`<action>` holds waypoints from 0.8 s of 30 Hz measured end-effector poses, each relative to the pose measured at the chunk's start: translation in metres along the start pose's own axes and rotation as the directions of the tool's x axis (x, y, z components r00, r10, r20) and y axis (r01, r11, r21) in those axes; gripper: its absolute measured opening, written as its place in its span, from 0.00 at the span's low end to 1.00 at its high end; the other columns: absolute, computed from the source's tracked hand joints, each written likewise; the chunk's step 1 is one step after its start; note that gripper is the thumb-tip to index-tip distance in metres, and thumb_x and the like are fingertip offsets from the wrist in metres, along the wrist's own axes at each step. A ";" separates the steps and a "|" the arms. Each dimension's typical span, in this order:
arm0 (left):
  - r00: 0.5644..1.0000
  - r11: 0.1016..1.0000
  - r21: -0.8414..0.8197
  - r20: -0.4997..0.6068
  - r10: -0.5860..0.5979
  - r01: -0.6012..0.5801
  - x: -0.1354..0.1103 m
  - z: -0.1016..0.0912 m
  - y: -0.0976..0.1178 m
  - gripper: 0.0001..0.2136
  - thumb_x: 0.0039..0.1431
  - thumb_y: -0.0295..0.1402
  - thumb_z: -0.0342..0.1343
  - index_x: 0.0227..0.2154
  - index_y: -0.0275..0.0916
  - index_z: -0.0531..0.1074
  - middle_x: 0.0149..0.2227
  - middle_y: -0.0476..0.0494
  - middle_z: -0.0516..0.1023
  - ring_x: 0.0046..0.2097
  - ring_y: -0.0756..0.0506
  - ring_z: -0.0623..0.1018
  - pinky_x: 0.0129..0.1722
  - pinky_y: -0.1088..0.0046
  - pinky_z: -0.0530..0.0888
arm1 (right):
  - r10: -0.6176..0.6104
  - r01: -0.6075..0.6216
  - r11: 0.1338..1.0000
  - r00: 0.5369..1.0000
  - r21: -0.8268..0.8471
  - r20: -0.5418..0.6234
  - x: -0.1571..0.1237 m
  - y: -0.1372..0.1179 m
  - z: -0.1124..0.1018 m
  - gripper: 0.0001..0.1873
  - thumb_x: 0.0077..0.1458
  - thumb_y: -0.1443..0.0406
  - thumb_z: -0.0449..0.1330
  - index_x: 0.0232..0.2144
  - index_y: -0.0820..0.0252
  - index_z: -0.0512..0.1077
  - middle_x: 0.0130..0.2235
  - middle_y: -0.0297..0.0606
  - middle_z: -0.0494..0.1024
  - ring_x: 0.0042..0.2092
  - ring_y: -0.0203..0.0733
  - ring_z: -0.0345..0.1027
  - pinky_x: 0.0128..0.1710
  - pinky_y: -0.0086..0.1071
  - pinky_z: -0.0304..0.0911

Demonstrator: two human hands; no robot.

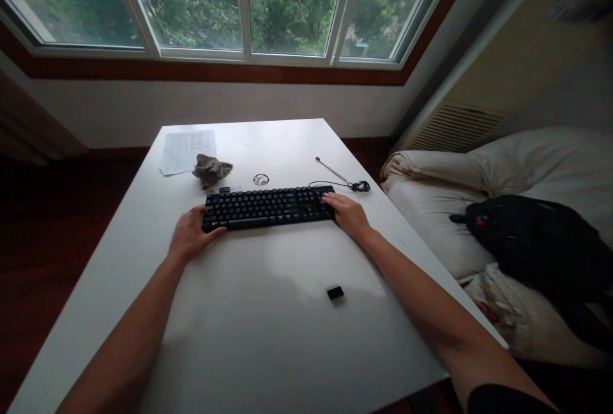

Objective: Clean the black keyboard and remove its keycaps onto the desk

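A black keyboard (268, 207) lies on the white table (268, 286), its long side towards me. My left hand (190, 234) grips its left end, thumb along the front edge and fingers at the side. Over the number keys at the right end rests my right hand (350, 214), fingers bent together. A small purple thing (325, 199) shows at those fingertips, too small to name. Behind the right end lies the bundled black cable (359, 186). Nearer to me, a small black block (335, 292) sits apart from both hands.
Behind the keyboard lie a crumpled grey cloth (211, 170), a round patterned piece (261, 179) and a thin stick with a dark tip (331, 169). Papers (188, 151) lie at the far left corner. A black bag (536, 241) rests on the sofa (431, 209) to the right.
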State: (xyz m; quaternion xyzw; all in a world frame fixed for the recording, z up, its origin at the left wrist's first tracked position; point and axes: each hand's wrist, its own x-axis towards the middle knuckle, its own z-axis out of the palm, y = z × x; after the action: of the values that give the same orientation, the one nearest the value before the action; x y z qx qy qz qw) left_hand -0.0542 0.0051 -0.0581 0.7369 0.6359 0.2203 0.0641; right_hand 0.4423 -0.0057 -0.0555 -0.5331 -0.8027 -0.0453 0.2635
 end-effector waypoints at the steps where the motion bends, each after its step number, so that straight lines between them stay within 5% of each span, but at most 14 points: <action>1: 1.000 1.000 0.000 0.006 0.000 0.000 0.000 0.000 0.000 0.36 0.49 0.60 0.60 0.55 0.42 0.62 0.50 0.36 0.74 0.52 0.32 0.74 0.51 0.55 0.71 | -0.017 0.017 1.000 1.000 0.004 0.007 -0.006 0.000 -0.002 0.27 0.58 0.77 0.54 0.55 0.52 0.76 0.59 0.35 0.76 0.60 0.44 0.70 0.62 0.43 0.66; 7: 1.000 1.000 0.017 0.009 -0.002 0.002 -0.002 0.000 0.000 0.37 0.50 0.61 0.59 0.56 0.42 0.62 0.49 0.36 0.73 0.52 0.32 0.74 0.52 0.55 0.70 | -0.083 0.082 0.996 0.996 0.037 0.028 -0.037 -0.003 -0.016 0.26 0.61 0.75 0.53 0.58 0.52 0.73 0.60 0.36 0.74 0.62 0.43 0.68 0.63 0.43 0.65; 12: 1.000 1.000 0.008 0.001 0.003 -0.003 -0.002 0.000 0.000 0.36 0.50 0.60 0.60 0.56 0.43 0.62 0.49 0.36 0.73 0.52 0.32 0.73 0.53 0.54 0.70 | -0.049 0.051 0.996 0.998 0.073 -0.028 -0.049 0.002 -0.028 0.18 0.62 0.71 0.54 0.49 0.53 0.78 0.52 0.38 0.80 0.53 0.44 0.75 0.55 0.39 0.71; 18: 1.000 1.000 -0.001 0.003 0.009 -0.009 -0.003 -0.003 0.002 0.36 0.51 0.60 0.59 0.56 0.43 0.62 0.49 0.35 0.74 0.52 0.32 0.74 0.53 0.54 0.70 | 0.143 -0.124 0.987 0.970 0.106 -0.195 -0.017 0.012 -0.020 0.20 0.60 0.73 0.52 0.48 0.54 0.78 0.52 0.37 0.80 0.54 0.46 0.74 0.58 0.43 0.68; 24: 1.000 1.000 -0.012 -0.008 0.017 -0.017 -0.004 -0.003 0.003 0.35 0.50 0.59 0.60 0.55 0.43 0.62 0.49 0.36 0.74 0.52 0.32 0.74 0.52 0.54 0.70 | 0.174 -0.163 0.984 0.972 0.077 -0.159 0.007 0.008 0.001 0.22 0.59 0.73 0.53 0.49 0.54 0.78 0.55 0.37 0.79 0.57 0.46 0.72 0.60 0.44 0.67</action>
State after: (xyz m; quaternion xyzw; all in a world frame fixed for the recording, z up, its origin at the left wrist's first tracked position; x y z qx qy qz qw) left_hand -0.0531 0.0004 -0.0548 0.7411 0.6285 0.2274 0.0642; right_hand 0.4474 0.0040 -0.0548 -0.5850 -0.7310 -0.0415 0.3488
